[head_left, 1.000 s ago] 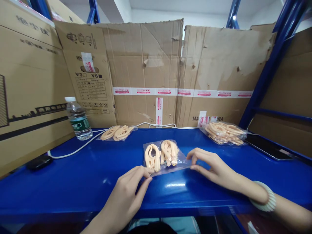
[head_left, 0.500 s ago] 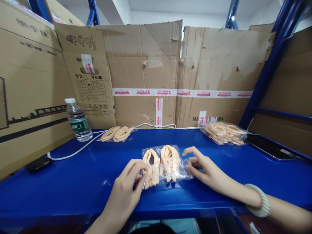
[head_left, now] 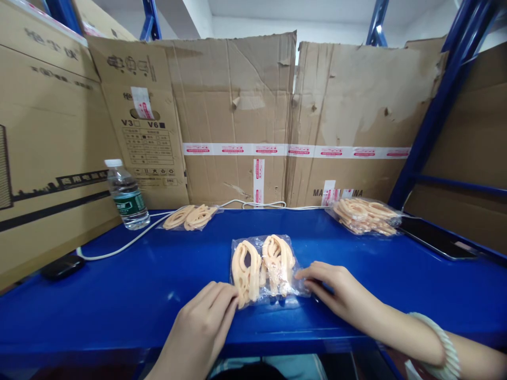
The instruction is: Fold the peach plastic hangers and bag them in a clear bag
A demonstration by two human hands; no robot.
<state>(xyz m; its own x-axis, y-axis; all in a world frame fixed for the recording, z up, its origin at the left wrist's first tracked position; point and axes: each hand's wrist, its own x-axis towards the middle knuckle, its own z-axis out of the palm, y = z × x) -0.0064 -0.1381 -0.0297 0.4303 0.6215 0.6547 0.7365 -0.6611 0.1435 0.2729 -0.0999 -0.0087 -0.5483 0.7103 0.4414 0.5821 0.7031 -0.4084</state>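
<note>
A clear plastic bag lies at the middle of the blue table, with two bundles of looped, peach-coloured pieces inside. The left bundle and the right bundle rest side by side, curved ends away from me. What the pieces are, I cannot make out. My left hand is closed, its fingertips pinching the bag's lower left corner. At the lower right edge of the bag, my right hand holds the plastic between thumb and fingers. A pale green bangle circles my right wrist.
Similar pieces in a bag lie at the back left, and a larger bagged pile at the back right. A water bottle, a black mouse-like object, a white cable and a dark flat device surround them. Cardboard walls the back.
The flap at the bag's front has gone from over the pieces, which now show more clearly. My right hand has lowered and its fingers have closed in; my left hand has shifted slightly down.
</note>
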